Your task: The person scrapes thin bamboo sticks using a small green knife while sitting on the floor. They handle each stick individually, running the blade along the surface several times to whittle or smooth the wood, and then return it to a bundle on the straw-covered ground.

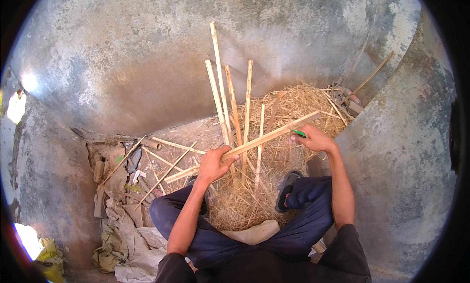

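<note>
A pale, split bamboo strip (269, 137) slants across in front of me, its right end higher and farther away. My left hand (213, 166) is closed around its near left end, the thumb lying along it. In the fingers of my right hand (317, 139) is a slim green pen-like tool (299, 133). Its tip points at the strip and is close to it, but whether it touches I cannot tell. Beyond the hands, several bamboo strips (248, 87) stand upright, leaning toward the far wall, with their lower ends in straw.
Loose straw (298, 99) is heaped against the grey wall (147, 53) and spreads between my feet. Thin sticks (166, 173) lie crosswise at the left, near crumpled sacking (132, 234). Brick-like rubble (353, 106) sits in the far right corner. Walls curve around both sides.
</note>
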### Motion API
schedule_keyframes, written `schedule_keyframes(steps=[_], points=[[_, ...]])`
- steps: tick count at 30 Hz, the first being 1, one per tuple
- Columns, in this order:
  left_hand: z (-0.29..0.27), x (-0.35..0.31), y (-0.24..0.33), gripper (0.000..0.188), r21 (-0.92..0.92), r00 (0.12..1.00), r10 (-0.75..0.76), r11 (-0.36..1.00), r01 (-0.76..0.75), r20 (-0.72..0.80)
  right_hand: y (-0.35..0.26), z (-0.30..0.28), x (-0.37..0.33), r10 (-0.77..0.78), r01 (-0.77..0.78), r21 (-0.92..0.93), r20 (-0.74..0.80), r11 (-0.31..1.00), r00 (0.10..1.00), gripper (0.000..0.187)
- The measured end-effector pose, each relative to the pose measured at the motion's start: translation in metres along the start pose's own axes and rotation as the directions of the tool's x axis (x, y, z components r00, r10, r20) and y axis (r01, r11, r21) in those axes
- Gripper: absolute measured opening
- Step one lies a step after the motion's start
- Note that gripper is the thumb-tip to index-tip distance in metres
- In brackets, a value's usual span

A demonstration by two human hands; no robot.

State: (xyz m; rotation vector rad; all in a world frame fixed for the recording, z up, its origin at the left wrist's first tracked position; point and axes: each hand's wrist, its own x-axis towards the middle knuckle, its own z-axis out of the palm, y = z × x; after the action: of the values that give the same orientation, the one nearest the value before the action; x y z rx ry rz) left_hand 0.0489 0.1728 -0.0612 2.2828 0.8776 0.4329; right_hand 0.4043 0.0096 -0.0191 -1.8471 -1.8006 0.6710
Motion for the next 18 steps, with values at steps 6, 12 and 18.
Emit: schedule_keyframes(steps=[6, 12, 18], points=[[-0.015, 0.0, -0.006, 0.037, 0.058, 0.999, 0.05, 0.997, -0.051, 0.018, -0.017, -0.008, -0.001, 0.138, -0.143, 0.01, 0.197, 0.99, 0.971, 0.028], [-0.025, -0.002, -0.013, 0.036, 0.083, 0.999, 0.037, 0.996, -0.034, -0.033, -0.018, -0.012, -0.007, -0.026, -0.063, 0.252, 0.335, 0.966, 0.942, 0.029], [-0.027, 0.002, -0.02, 0.035, 0.05, 0.993, -0.031, 0.998, 0.037, -0.113, -0.011, -0.009, 0.0, 0.077, -0.111, 0.344, 0.111, 0.932, 0.991, 0.031]])
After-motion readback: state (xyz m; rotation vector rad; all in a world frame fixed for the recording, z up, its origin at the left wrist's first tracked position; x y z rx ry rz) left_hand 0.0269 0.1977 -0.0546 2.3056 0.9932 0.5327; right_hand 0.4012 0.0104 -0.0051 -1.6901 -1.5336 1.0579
